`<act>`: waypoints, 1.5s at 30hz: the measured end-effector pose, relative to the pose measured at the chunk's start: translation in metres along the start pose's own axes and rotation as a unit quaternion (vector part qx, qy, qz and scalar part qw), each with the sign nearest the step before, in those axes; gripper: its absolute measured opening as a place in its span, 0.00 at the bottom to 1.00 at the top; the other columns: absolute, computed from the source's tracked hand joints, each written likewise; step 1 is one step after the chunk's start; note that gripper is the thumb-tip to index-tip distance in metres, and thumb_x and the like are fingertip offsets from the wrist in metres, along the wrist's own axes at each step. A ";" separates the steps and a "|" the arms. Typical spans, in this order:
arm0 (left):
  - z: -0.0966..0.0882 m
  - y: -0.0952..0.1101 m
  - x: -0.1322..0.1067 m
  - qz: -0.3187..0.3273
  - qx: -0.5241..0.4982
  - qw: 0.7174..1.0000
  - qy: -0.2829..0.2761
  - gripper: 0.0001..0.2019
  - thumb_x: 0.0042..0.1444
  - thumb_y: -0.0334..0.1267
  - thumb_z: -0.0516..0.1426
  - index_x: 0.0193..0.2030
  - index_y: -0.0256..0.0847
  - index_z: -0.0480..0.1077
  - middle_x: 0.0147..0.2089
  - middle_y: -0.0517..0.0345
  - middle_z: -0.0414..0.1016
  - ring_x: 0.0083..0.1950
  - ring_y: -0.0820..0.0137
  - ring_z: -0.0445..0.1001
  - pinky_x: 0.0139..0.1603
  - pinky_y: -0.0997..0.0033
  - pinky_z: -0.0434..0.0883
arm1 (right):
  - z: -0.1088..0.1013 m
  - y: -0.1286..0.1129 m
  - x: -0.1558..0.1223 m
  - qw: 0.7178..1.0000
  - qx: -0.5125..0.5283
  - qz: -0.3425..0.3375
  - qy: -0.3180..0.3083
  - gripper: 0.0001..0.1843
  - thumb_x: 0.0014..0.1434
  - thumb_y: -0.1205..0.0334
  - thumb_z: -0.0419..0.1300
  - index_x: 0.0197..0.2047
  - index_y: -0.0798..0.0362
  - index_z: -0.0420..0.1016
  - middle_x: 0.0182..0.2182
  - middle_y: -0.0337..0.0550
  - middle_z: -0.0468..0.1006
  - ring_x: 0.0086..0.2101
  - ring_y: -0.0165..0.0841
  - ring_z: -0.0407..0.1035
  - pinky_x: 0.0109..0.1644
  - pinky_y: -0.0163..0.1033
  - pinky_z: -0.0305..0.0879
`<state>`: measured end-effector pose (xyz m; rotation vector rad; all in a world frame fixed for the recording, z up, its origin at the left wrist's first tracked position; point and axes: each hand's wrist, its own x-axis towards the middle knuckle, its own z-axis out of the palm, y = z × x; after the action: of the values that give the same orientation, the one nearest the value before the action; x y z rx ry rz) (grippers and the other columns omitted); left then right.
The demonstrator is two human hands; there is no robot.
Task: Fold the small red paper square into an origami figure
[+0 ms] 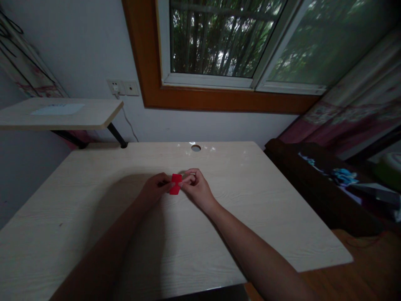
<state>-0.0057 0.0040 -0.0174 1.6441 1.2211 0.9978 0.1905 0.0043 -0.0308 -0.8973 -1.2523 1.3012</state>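
A small red folded piece (175,184), paper by the look of it, is held just above the pale wooden desk (94,209) near its middle. My left hand (155,188) pinches its left edge with closed fingers. My right hand (196,186) pinches its right edge, fingers curled together. Both forearms reach in from the near edge of the desk. Whether the piece touches the desk I cannot tell.
A round cable hole (196,147) sits at the desk's far edge. A raised shelf (62,113) with a pale sheet stands at the back left, under wall sockets (123,88). A window is ahead. A dark bed frame (313,175) with bedding lies to the right.
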 end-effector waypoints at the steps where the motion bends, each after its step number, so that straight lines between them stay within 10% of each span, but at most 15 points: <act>1: 0.000 0.001 0.000 -0.002 -0.001 1.000 0.002 0.10 0.53 0.43 0.62 0.30 0.38 0.71 0.28 0.62 0.71 0.31 0.72 0.69 0.34 0.75 0.65 | 0.000 0.000 0.000 1.000 -0.005 -0.002 -0.002 0.22 0.50 0.60 0.70 0.45 0.48 0.66 0.28 0.35 0.78 0.29 0.31 0.72 0.36 0.37 0.67; 45: -0.002 0.015 -0.003 -0.040 -0.036 0.998 0.030 0.11 0.52 0.44 0.62 0.27 0.38 0.70 0.26 0.63 0.70 0.29 0.73 0.66 0.33 0.75 0.63 | -0.001 0.002 -0.002 0.999 0.000 -0.002 -0.041 0.23 0.51 0.61 0.69 0.48 0.47 0.65 0.31 0.35 0.79 0.30 0.29 0.73 0.38 0.37 0.68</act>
<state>-0.0033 -0.0008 -0.0030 1.5080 1.2658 1.0354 0.1913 0.0025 -0.0329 -0.8481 -1.3158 1.3468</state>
